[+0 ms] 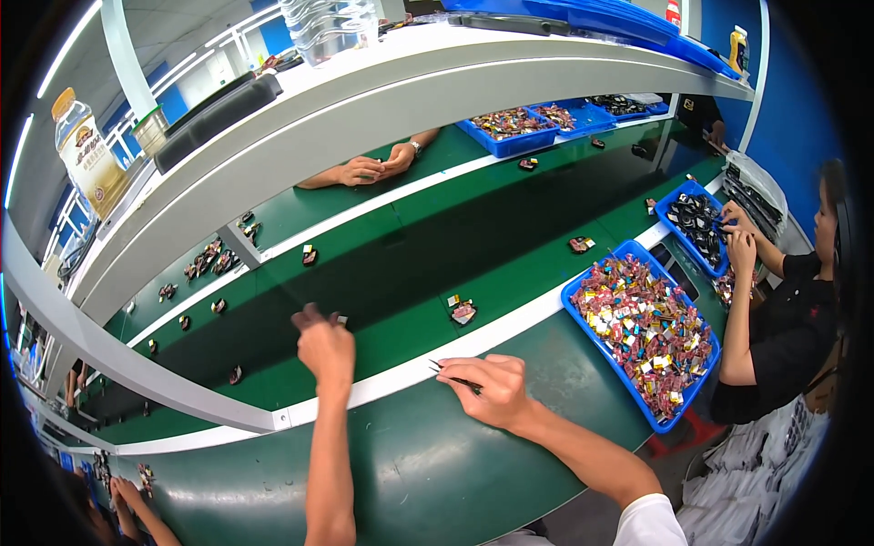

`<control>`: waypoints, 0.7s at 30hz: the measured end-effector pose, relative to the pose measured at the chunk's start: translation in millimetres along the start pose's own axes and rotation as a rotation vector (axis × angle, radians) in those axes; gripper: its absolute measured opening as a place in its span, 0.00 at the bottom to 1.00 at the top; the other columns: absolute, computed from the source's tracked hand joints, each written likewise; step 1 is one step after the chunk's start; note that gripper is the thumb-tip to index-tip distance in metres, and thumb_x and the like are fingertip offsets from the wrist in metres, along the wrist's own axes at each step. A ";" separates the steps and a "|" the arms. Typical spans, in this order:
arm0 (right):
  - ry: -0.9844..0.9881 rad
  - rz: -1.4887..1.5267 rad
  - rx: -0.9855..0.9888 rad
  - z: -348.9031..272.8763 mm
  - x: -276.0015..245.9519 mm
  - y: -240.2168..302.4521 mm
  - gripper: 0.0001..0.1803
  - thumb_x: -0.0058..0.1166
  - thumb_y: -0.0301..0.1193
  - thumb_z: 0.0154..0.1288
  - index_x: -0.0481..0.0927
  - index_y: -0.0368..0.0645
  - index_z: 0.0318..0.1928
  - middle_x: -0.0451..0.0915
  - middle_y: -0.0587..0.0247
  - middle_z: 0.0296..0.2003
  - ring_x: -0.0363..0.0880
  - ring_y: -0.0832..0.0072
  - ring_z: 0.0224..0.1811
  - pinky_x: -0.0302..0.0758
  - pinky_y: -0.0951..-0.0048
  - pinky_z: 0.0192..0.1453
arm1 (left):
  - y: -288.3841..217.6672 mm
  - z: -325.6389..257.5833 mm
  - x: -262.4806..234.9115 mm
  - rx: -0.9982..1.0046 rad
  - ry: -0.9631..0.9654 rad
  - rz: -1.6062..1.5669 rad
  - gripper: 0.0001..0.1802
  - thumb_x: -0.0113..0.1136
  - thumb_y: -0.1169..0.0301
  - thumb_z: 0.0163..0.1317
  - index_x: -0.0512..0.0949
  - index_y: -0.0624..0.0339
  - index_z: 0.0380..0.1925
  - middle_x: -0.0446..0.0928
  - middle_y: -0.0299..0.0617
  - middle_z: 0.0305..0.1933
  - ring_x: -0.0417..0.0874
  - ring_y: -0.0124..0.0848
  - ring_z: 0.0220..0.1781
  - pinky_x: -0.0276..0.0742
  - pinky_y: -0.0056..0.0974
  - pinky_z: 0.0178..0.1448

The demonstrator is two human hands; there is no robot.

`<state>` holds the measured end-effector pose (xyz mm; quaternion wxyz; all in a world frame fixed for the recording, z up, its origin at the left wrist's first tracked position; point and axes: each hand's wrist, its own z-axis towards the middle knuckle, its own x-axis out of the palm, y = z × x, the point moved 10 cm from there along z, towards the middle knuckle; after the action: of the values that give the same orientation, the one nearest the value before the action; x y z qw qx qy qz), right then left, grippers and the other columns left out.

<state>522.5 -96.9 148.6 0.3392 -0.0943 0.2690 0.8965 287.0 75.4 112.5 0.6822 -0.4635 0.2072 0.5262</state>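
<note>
My left hand [326, 353] reaches over the green conveyor belt [401, 314], its fingertips smeared by motion. A small pale piece [342, 320] shows beside those fingers; whether it is held or lies on the belt, I cannot tell. Above the green worktop [437, 455], near the belt's white edge rail, my right hand [492, 389] is closed around dark tweezers [466, 383], whose thin tips point left. A small packet with reddish and white parts [462, 311] lies on the belt beyond my right hand.
To my right, a blue tray [572, 297] holds many small wrapped pieces. Another blue tray [663, 202] of black parts stands by a co-worker [783, 309]. Across the belt, another person's hands [378, 168] meet. A grey shelf beam [346, 105] spans overhead; its post [173, 373] stands left.
</note>
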 end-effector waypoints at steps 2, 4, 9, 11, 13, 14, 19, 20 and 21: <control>-0.042 0.034 0.012 3.7 -2.8 3.8 0.10 0.71 0.18 0.47 0.86 0.43 0.31 0.89 0.66 0.32 0.78 0.76 0.17 0.68 0.79 0.21 | -38.7 -19.1 4.3 0.280 -0.029 -0.197 0.07 0.61 0.69 0.63 0.81 0.60 0.38 0.81 0.51 0.39 0.85 0.53 0.37 0.80 0.52 0.40; -0.084 0.041 0.033 5.2 -9.5 0.4 0.10 0.71 0.18 0.47 0.86 0.43 0.31 0.89 0.67 0.32 0.75 0.77 0.15 0.66 0.79 0.20 | -65.4 -40.1 54.7 0.080 0.392 -0.436 0.09 0.66 0.65 0.59 0.85 0.60 0.29 0.85 0.47 0.28 0.87 0.47 0.33 0.81 0.46 0.40; -0.135 0.022 0.152 1.2 -18.9 -17.0 0.10 0.72 0.18 0.48 0.85 0.42 0.32 0.89 0.67 0.33 0.62 0.82 0.11 0.60 0.79 0.18 | -108.6 -66.9 104.8 -0.005 0.563 -0.434 0.18 0.71 0.57 0.58 0.83 0.62 0.25 0.85 0.50 0.28 0.87 0.50 0.34 0.81 0.49 0.41; -0.134 0.027 0.151 1.4 -20.8 -18.8 0.11 0.72 0.18 0.49 0.85 0.40 0.33 0.90 0.65 0.35 0.65 0.83 0.12 0.61 0.80 0.18 | -112.6 -64.0 102.3 0.010 0.530 -0.375 0.19 0.72 0.56 0.57 0.83 0.62 0.23 0.85 0.50 0.28 0.87 0.51 0.35 0.81 0.50 0.41; -0.131 0.029 0.156 1.4 -22.3 -20.3 0.12 0.73 0.17 0.49 0.85 0.39 0.35 0.90 0.63 0.36 0.67 0.84 0.12 0.63 0.82 0.19 | -111.8 -62.1 107.6 -0.020 0.572 -0.357 0.20 0.75 0.56 0.54 0.81 0.61 0.21 0.85 0.50 0.29 0.87 0.51 0.36 0.80 0.50 0.41; -0.135 0.031 0.172 1.1 -23.7 -22.3 0.12 0.73 0.18 0.50 0.85 0.39 0.35 0.90 0.62 0.36 0.67 0.84 0.12 0.63 0.82 0.19 | -109.9 -61.1 108.1 -0.023 0.575 -0.359 0.20 0.75 0.56 0.54 0.81 0.61 0.21 0.85 0.50 0.29 0.87 0.51 0.36 0.80 0.50 0.41; -0.195 0.041 0.235 3.7 -33.4 -28.2 0.10 0.72 0.18 0.52 0.85 0.37 0.35 0.90 0.61 0.36 0.67 0.87 0.13 0.63 0.84 0.21 | -95.4 -59.3 115.2 -0.059 0.658 -0.480 0.19 0.77 0.57 0.53 0.82 0.61 0.22 0.85 0.50 0.29 0.87 0.49 0.34 0.80 0.49 0.40; -0.192 0.041 0.234 3.6 -34.2 -29.7 0.10 0.72 0.18 0.52 0.85 0.37 0.35 0.90 0.61 0.36 0.67 0.87 0.13 0.63 0.84 0.21 | -97.1 -60.2 111.8 -0.062 0.661 -0.480 0.19 0.76 0.57 0.54 0.82 0.61 0.22 0.85 0.51 0.29 0.87 0.49 0.34 0.80 0.49 0.39; -0.199 0.028 0.266 2.2 -35.7 -34.5 0.10 0.72 0.18 0.53 0.85 0.37 0.35 0.90 0.62 0.36 0.67 0.87 0.13 0.63 0.84 0.21 | -98.2 -62.4 111.1 -0.065 0.660 -0.482 0.19 0.76 0.57 0.54 0.82 0.61 0.22 0.85 0.51 0.29 0.87 0.49 0.34 0.80 0.49 0.39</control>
<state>572.1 -94.1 148.6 0.3612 0.0445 0.3515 0.8626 429.2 79.1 37.3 0.6677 -0.6640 0.2838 0.1807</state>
